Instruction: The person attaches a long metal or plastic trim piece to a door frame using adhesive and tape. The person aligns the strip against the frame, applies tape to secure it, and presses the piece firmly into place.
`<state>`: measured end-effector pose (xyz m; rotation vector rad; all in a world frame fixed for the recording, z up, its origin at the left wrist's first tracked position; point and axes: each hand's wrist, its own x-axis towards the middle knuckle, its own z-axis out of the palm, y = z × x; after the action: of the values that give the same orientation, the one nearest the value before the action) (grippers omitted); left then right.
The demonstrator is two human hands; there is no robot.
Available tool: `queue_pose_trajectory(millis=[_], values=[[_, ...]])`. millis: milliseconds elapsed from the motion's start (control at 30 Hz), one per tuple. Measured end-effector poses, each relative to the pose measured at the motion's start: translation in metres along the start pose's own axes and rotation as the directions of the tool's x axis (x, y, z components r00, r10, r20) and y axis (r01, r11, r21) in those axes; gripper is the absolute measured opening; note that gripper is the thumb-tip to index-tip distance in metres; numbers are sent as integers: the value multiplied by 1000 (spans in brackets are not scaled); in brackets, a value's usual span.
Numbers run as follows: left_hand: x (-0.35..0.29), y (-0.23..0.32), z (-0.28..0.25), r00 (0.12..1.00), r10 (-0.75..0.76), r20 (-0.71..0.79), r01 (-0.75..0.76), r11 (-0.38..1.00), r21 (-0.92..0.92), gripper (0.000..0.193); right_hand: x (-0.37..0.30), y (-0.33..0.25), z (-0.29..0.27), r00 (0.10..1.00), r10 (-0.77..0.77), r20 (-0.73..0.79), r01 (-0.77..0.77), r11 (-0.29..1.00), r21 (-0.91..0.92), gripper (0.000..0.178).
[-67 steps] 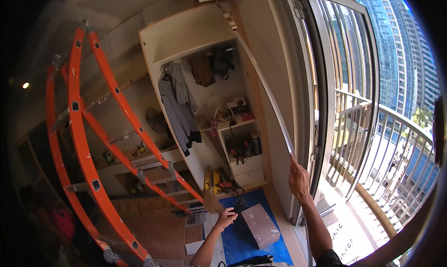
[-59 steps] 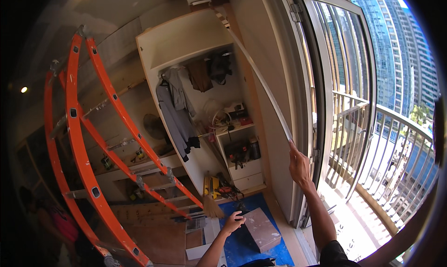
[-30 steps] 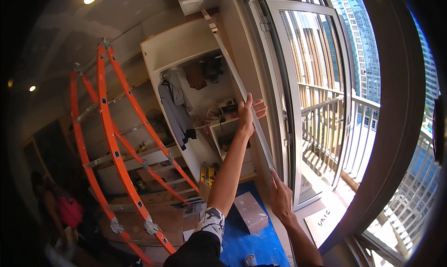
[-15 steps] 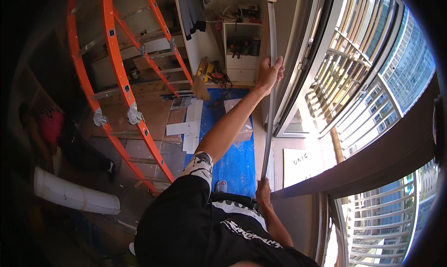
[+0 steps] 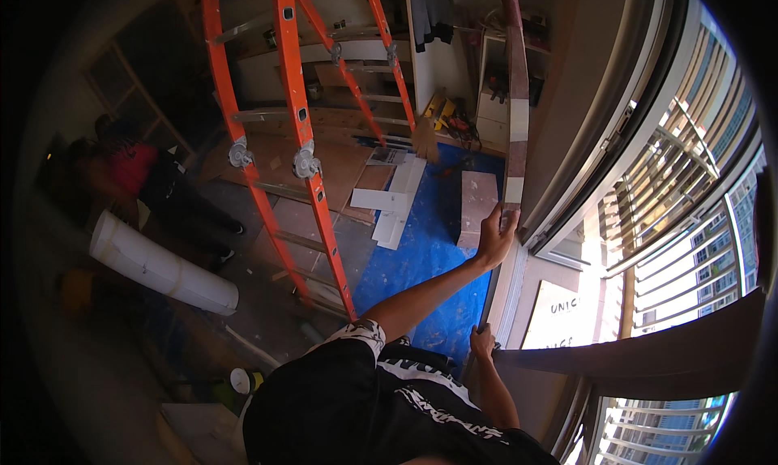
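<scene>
A person in pink (image 5: pixel 130 167) was near a white roll (image 5: pixel 166 266); a small tub (image 5: pixel 242 381) hid its contents. Beyond the orange ladder (image 5: pixel 293 84), the open cabinet (image 5: pixel 428 69) held a hanging grey garment (image 5: pixel 433 15), a yellow tool (image 5: pixel 442 111) lying at its foot. The right hand (image 5: pixel 483 342) was closed around the long banded strip (image 5: pixel 519 88) low down; the left hand (image 5: pixel 495 238) was wrapped around it higher up, beside the glazed door (image 5: pixel 640 141).

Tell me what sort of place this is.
Probably an apartment room being renovated, judging by the tall orange ladder, the blue sheeting spread over part of the floor, and the balcony railing outside.
</scene>
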<state>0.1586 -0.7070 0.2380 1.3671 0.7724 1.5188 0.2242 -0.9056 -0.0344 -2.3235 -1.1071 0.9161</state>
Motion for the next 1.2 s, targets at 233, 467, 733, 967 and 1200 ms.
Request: queue_pose_trajectory(millis=[233,467,733,967,1200], values=[[33,79,-49,980,22,199,-12,999,-50,27,8,-8,7,985,-155,76,163,980,-116,36],[34,110,-67,943,-97,317,137,985,-106,33,-18,-8,-12,966,-157,207,206,947,-245,41],[25,39,-30,905,-158,395,286,913,-291,24,-22,-74,-75,912,-409,17,408,911,53,30],[51,-32,-4,871,-231,435,384,871,-307,21,32,-235,-161,814,-502,-291,579,669,466,42],[139,-90,-14,841,-243,483,397,884,-246,28,131,-258,-130,857,-401,-325,503,790,352,22]])
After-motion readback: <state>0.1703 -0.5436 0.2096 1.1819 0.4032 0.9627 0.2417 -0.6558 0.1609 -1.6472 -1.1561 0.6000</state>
